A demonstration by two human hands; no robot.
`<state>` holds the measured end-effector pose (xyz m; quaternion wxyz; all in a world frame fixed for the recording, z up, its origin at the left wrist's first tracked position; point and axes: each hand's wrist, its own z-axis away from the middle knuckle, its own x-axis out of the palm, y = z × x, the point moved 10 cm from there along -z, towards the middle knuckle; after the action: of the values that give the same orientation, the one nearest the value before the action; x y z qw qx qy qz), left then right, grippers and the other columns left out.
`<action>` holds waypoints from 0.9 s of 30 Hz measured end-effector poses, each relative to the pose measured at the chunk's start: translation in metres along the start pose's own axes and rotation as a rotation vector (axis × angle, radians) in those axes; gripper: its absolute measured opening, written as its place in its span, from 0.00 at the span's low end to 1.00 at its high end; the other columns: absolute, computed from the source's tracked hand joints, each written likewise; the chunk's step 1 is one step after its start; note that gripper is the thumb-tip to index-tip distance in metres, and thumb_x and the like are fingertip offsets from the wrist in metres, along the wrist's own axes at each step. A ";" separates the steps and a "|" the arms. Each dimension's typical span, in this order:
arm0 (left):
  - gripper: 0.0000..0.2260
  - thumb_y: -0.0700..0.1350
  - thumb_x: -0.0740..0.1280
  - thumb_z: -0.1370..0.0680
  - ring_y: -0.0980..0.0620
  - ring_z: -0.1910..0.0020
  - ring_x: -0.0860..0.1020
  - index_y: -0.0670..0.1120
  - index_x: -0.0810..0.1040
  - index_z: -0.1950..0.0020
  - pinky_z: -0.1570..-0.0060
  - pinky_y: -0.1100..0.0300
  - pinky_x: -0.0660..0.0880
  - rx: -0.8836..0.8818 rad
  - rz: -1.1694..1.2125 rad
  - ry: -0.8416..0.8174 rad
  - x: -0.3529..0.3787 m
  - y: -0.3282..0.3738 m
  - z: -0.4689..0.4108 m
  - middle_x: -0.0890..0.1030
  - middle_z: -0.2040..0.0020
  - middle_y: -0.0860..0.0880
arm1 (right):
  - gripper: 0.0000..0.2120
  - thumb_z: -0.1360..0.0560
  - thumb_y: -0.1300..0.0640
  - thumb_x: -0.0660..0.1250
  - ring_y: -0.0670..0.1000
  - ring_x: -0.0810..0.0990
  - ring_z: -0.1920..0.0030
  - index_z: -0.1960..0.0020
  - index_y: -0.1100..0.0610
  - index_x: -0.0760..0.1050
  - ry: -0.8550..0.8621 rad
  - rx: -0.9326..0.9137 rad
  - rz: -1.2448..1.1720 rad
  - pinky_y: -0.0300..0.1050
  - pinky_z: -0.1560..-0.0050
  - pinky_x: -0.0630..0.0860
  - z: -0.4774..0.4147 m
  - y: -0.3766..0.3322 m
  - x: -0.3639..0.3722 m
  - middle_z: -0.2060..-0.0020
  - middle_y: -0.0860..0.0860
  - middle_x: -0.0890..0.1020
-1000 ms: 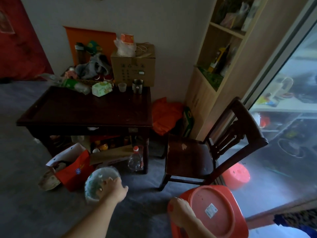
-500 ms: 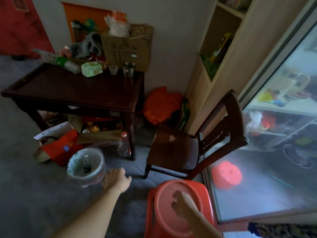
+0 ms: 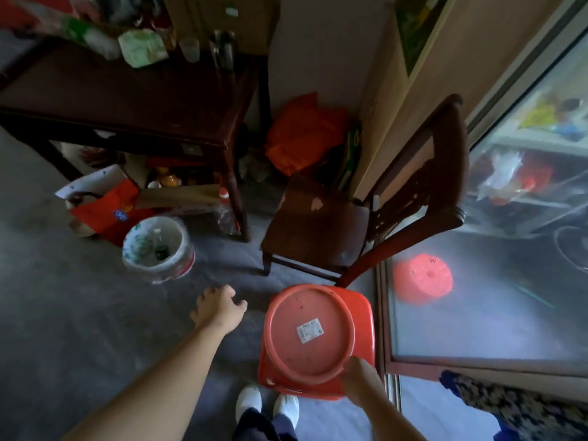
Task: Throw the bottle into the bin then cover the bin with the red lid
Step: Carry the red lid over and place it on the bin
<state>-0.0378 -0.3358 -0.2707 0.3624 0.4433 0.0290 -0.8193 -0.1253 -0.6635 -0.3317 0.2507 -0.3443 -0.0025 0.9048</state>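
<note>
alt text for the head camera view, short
The right hand grips the near edge of a round red lid lying on a red stool. The left hand hangs empty, between it and the open bin on the floor.

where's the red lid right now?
Head view, lower centre-right: the red lid lies on a red stool in front of the wooden chair, with the right hand at its near edge.

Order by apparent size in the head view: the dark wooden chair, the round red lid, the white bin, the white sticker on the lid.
1. Dark wooden chair
2. Round red lid, though it is nearer the camera
3. White bin
4. White sticker
</note>
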 end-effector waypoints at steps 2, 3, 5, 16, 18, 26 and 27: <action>0.20 0.57 0.66 0.26 0.40 0.30 0.66 0.51 0.74 0.36 0.34 0.43 0.64 -0.026 0.022 -0.011 0.014 -0.009 -0.017 0.70 0.32 0.43 | 0.17 0.28 0.59 0.58 0.60 0.82 0.45 0.44 0.60 0.79 -0.023 0.018 -0.016 0.47 0.53 0.76 -0.021 0.008 0.018 0.46 0.58 0.84; 0.21 0.57 0.67 0.26 0.40 0.31 0.66 0.51 0.74 0.36 0.34 0.43 0.64 -0.037 0.042 -0.011 0.022 -0.013 -0.026 0.71 0.32 0.43 | 0.16 0.27 0.59 0.57 0.60 0.82 0.45 0.44 0.60 0.79 -0.036 0.025 -0.020 0.47 0.54 0.75 -0.031 0.011 0.027 0.46 0.58 0.84; 0.22 0.57 0.69 0.28 0.40 0.31 0.67 0.51 0.74 0.37 0.34 0.41 0.64 -0.048 0.078 -0.012 0.041 -0.021 -0.047 0.72 0.33 0.43 | 0.16 0.25 0.59 0.57 0.60 0.82 0.44 0.43 0.60 0.79 -0.052 0.053 -0.053 0.45 0.56 0.73 -0.048 0.014 0.044 0.46 0.59 0.84; 0.40 0.72 0.65 0.42 0.44 0.33 0.72 0.51 0.74 0.36 0.35 0.43 0.70 0.039 0.205 -0.202 0.166 -0.026 -0.125 0.75 0.33 0.46 | 0.30 0.30 0.40 0.64 0.64 0.83 0.52 0.46 0.67 0.78 0.034 0.450 -0.513 0.48 0.58 0.74 -0.107 0.060 0.132 0.53 0.63 0.85; 0.37 0.69 0.69 0.39 0.45 0.33 0.73 0.51 0.74 0.36 0.35 0.44 0.70 0.054 0.223 -0.231 0.179 -0.024 -0.132 0.75 0.33 0.46 | 0.33 0.33 0.37 0.63 0.64 0.83 0.53 0.46 0.66 0.77 0.075 0.517 -0.570 0.50 0.56 0.77 -0.111 0.070 0.143 0.52 0.64 0.84; 0.32 0.58 0.74 0.31 0.47 0.32 0.71 0.44 0.72 0.32 0.38 0.55 0.68 0.132 0.290 -0.264 0.204 -0.012 -0.148 0.73 0.31 0.45 | 0.18 0.34 0.50 0.62 0.64 0.83 0.59 0.53 0.62 0.77 0.245 0.579 -0.682 0.51 0.60 0.76 -0.106 0.074 0.143 0.61 0.61 0.84; 0.32 0.58 0.74 0.31 0.47 0.32 0.71 0.44 0.72 0.32 0.39 0.55 0.68 0.135 0.299 -0.266 0.205 -0.012 -0.148 0.73 0.31 0.45 | 0.19 0.37 0.49 0.61 0.64 0.83 0.60 0.54 0.61 0.77 0.271 0.593 -0.703 0.53 0.59 0.78 -0.106 0.075 0.144 0.62 0.60 0.84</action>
<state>-0.0112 -0.3890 -0.5163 0.4501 0.3540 -0.1404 -0.8077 -0.1849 -0.6816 -0.5156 0.6271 -0.3512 0.1721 0.6736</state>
